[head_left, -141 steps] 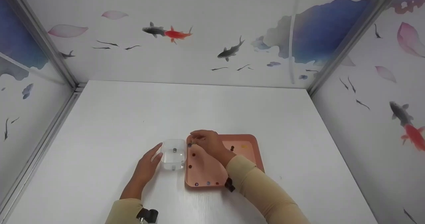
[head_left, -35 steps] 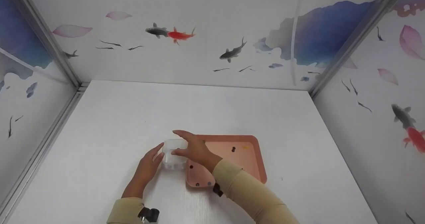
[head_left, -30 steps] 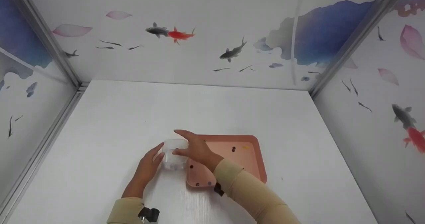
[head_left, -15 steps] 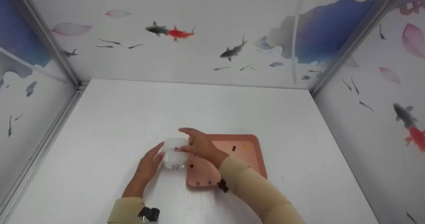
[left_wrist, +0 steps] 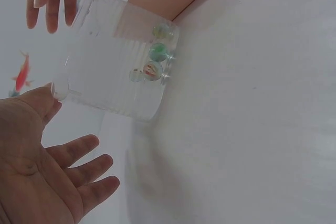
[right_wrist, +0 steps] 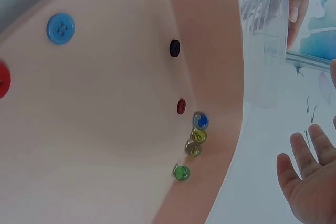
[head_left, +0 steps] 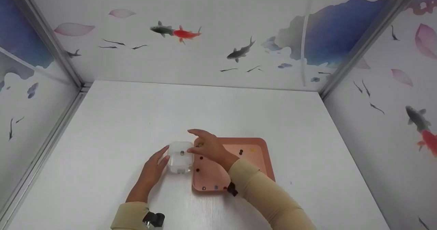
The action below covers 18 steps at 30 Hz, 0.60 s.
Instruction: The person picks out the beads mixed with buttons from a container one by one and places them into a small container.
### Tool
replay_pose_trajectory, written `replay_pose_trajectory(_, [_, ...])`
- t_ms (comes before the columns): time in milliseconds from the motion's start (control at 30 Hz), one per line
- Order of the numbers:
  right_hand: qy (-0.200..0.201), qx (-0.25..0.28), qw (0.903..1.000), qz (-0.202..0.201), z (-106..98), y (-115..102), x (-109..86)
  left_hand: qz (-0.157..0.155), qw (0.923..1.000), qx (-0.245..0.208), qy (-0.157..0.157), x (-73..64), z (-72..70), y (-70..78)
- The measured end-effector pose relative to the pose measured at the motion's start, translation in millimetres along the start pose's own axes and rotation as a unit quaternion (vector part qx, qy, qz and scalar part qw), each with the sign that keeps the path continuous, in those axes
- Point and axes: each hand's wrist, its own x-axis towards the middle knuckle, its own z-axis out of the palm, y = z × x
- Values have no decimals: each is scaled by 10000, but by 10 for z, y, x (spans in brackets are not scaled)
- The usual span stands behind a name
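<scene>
In the head view, a clear plastic box [head_left: 173, 162] stands against the left side of a pink tray [head_left: 245, 141]. My left hand [head_left: 151, 170] rests beside the box, its thumb at the wall and its fingers loosely extended. Inside the box lie a green marble [left_wrist: 158, 52], a yellowish marble [left_wrist: 161, 31] and a red-and-white marble [left_wrist: 153, 70]. Over the tray's far left corner hovers my right hand [head_left: 211, 148], fingers spread and holding nothing. Below it, along the tray wall, are a green marble [right_wrist: 182, 172], a blue marble [right_wrist: 200, 120] and two yellowish marbles [right_wrist: 199, 135].
Several buttons are scattered in the tray, among them a light blue button [right_wrist: 61, 28], a black button [right_wrist: 175, 48] and a small red button [right_wrist: 181, 106]. Printed panels wall in the white table [head_left: 136, 110] at the back and both sides.
From fingers closed together at the tray's far left corner, my right hand went over the box, then drew back right above the tray edge, fingers apart. My left hand stays by the box.
</scene>
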Motion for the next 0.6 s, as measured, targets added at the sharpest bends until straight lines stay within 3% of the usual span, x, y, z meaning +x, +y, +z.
replay_pose_trajectory(233, [82, 100, 9997, 198, -18, 48, 9, -84, 10000, 37, 7, -5, -1, 8])
replay_pose_trajectory(600, [25, 508, 9985, 193, -96, 127, -16, -68, 9999, 58, 51, -5, 6, 9])
